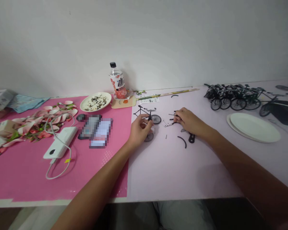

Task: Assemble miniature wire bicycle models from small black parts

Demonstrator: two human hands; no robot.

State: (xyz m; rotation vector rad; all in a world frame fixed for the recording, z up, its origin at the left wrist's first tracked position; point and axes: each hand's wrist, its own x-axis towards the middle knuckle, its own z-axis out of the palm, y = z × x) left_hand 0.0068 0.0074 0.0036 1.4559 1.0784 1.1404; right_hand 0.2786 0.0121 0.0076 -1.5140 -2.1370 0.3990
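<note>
A small black model bicycle (147, 114) stands partly built on the pale table (172, 166). My left hand (139, 130) is closed on its frame near the rear wheel (156, 119), with a loose wheel (149, 137) lying just under the fingers. My right hand (187, 120) pinches a small black part (174, 115) to the right of the bicycle. Loose pieces lie by that hand: a curved black strip (182, 141), a short black bar (191, 138) and tiny pins (166, 136).
A pink mat (26, 172) covers the left side, with a white power bank (60, 141) and cable, phones (96, 129), a plate of scraps (96, 101) and pink petals (31, 123). A bottle (117, 81) stands at the back. Finished model bicycles (232, 95) and white plates (254, 127) lie right.
</note>
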